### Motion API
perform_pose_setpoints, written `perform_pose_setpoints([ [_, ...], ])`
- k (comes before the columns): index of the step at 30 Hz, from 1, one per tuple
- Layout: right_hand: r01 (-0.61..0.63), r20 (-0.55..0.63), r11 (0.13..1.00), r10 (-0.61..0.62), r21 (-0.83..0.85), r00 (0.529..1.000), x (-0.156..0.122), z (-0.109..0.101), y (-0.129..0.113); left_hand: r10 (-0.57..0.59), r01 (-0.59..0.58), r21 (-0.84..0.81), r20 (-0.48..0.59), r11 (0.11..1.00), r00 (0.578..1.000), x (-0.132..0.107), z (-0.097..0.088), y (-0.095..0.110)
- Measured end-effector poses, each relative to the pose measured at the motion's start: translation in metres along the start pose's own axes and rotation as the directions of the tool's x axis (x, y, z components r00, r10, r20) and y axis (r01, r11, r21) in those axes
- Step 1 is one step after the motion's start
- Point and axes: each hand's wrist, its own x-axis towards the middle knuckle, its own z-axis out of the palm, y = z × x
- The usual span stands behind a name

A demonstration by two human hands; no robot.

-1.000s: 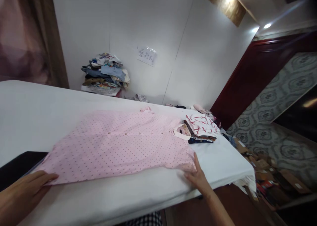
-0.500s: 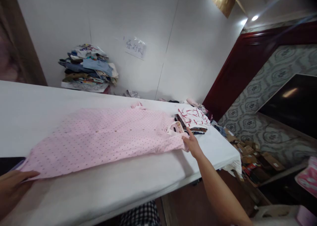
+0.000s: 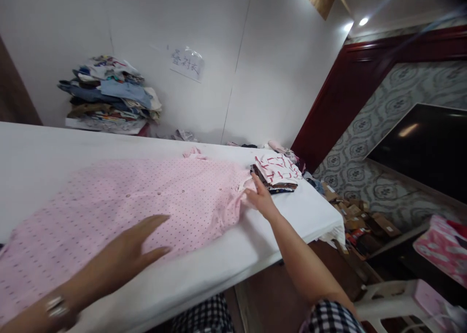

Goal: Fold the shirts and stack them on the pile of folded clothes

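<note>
A pink dotted button-up shirt lies spread along the white table, its collar end at the right. My right hand is closed on the fabric by the collar, which is bunched and mostly covered by the fingers. Over the lower front edge of the shirt hovers my left hand, thumb and fingers apart, holding nothing. One sleeve sticks out on the far side. Just beyond my right hand is a folded pile of garments, topped by a white one with red lines.
The white table runs across the view against a pale wall. A tall clothes stack stands at the back left. More clothes lie along the back edge. On the right are cardboard boxes, a white plastic stool and a dark screen.
My left hand has let go of the shirt's hem at the left and moved right, opening over the cloth. My right hand has shifted slightly left, and the collar area is now more crumpled.
</note>
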Motion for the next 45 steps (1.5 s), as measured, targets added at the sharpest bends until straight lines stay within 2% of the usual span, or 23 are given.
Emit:
perform_pose_setpoints([
  [2, 0.037, 0.082, 0.997, -0.031, -0.072, 0.996, 0.012, 0.02, -0.005, 0.117, -0.112, -0.055, 0.097, 0.992, 0.988, 0.035, 0.019, 0.046],
  [3, 0.054, 0.126, 0.993, -0.04, -0.105, 0.991, 0.015, 0.029, -0.007, 0.159, -0.151, -0.095, 0.073, 0.984, 0.985, 0.053, 0.028, 0.067],
  [5, 0.09, 0.199, 0.984, -0.058, -0.155, 0.978, 0.014, 0.04, -0.012, 0.157, -0.151, -0.188, 0.018, 0.97, 0.987, 0.088, 0.045, 0.098],
  [8, 0.089, 0.241, 0.978, -0.042, -0.189, 0.97, 0.001, 0.038, -0.011, 0.05, -0.034, -0.267, 0.052, 0.963, 0.997, 0.124, 0.06, 0.116],
  [11, 0.066, 0.202, 0.976, -0.023, -0.209, 0.979, -0.013, 0.017, 0.008, -0.048, 0.066, -0.374, 0.056, 0.925, 0.997, 0.135, 0.062, 0.114],
  [14, 0.113, 0.158, 0.935, -0.062, -0.337, 0.986, -0.015, -0.008, 0.038, -0.121, 0.12, -0.533, 0.034, 0.838, 0.992, 0.133, 0.06, 0.113],
  [16, 0.176, 0.183, 0.876, -0.103, -0.449, 0.978, -0.009, -0.019, 0.053, -0.135, 0.13, -0.572, 0.035, 0.81, 0.99, 0.13, 0.06, 0.116],
  [18, 0.238, 0.222, 0.822, -0.14, -0.517, 0.965, 0.001, -0.024, 0.058, -0.12, 0.124, -0.584, 0.045, 0.802, 0.992, 0.128, 0.061, 0.119],
  [20, 0.26, 0.239, 0.804, -0.151, -0.534, 0.959, 0.011, -0.027, 0.05, -0.117, 0.121, -0.592, 0.046, 0.797, 0.992, 0.128, 0.061, 0.121],
  [23, 0.26, 0.226, 0.855, -0.173, -0.448, 0.959, 0.018, -0.033, 0.018, -0.169, 0.154, -0.63, 0.036, 0.761, 0.985, 0.132, 0.058, 0.122],
  [27, 0.231, 0.078, 0.931, -0.218, -0.284, 0.973, 0.021, -0.048, -0.029, -0.143, 0.128, -0.685, 0.034, 0.717, 0.989, 0.134, 0.06, 0.129],
  [29, 0.166, 0.007, 0.955, -0.17, -0.246, 0.985, 0.023, -0.055, -0.044, -0.099, 0.114, -0.69, 0.061, 0.715, 0.993, 0.131, 0.065, 0.135],
  [32, -0.04, -0.032, 0.996, 0.038, -0.076, 0.999, 0.021, -0.066, -0.058, -0.025, 0.081, -0.633, 0.097, 0.77, 0.995, 0.12, 0.07, 0.138],
  [35, -0.232, 0.059, 0.962, 0.225, 0.147, 0.973, 0.011, -0.077, -0.067, 0.088, -0.017, -0.541, 0.106, 0.841, 0.991, 0.1, 0.069, 0.128],
  [38, -0.357, 0.197, 0.909, 0.318, 0.214, 0.928, -0.002, -0.083, -0.067, 0.254, -0.173, -0.436, 0.136, 0.883, 0.958, 0.074, 0.07, 0.105],
  [40, -0.438, 0.252, 0.875, 0.385, 0.206, 0.888, -0.01, -0.08, -0.059, 0.324, -0.253, -0.34, 0.168, 0.906, 0.931, 0.058, 0.075, 0.088],
  [42, -0.478, 0.266, 0.851, 0.42, 0.218, 0.868, -0.017, -0.071, -0.047, 0.34, -0.285, -0.257, 0.201, 0.923, 0.919, 0.044, 0.084, 0.075],
  [45, -0.497, 0.227, 0.805, 0.444, 0.324, 0.867, -0.022, -0.049, -0.032, 0.344, -0.303, -0.227, 0.173, 0.926, 0.923, 0.032, 0.093, 0.075],
])
